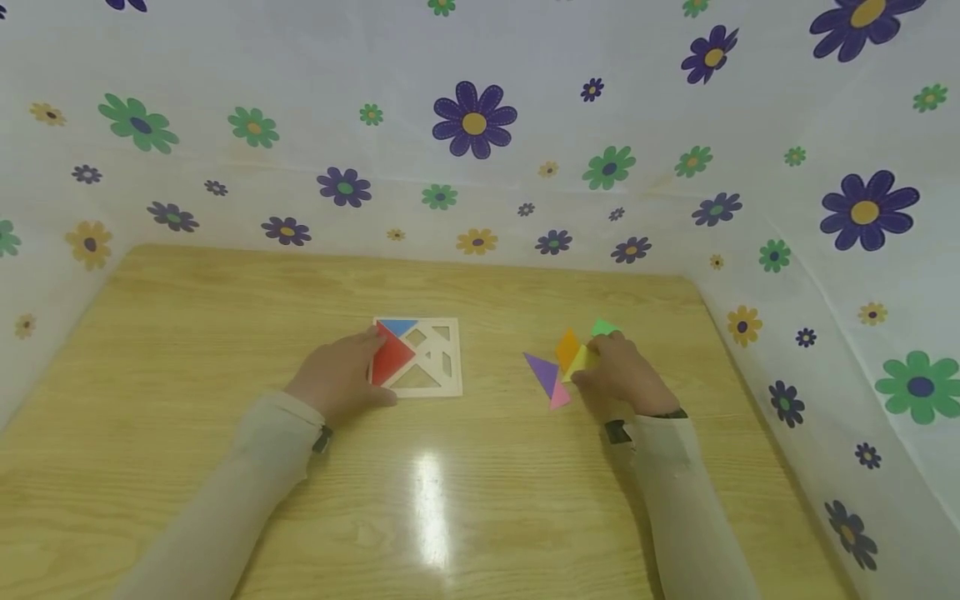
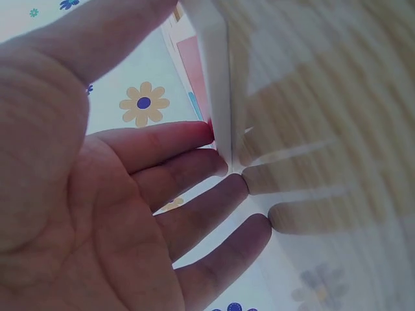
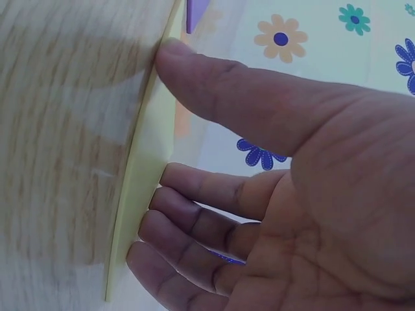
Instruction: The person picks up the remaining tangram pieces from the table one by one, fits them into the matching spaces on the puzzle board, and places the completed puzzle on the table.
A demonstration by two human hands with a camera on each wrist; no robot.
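Observation:
A white tangram frame (image 1: 454, 367) lies on the table with a red triangle (image 1: 392, 357) and a blue triangle (image 1: 396, 326) set in its left side; its other slots show bare. My left hand (image 1: 339, 375) holds the frame's left side, thumb by the near edge and fingertips at the rim (image 2: 217, 84). Over to the right, my right hand (image 1: 626, 372) holds a yellow triangle (image 3: 152, 142) by its edges, thumb at one end and fingertips along another side. Around it lie an orange piece (image 1: 567, 348), a purple triangle (image 1: 543, 374), a pink piece (image 1: 560, 396) and a green piece (image 1: 603, 326).
The wooden table (image 1: 480, 483) carries a bright light reflection near its front. A white flower-patterned cloth (image 1: 405, 100) rises along the back and both sides of the table.

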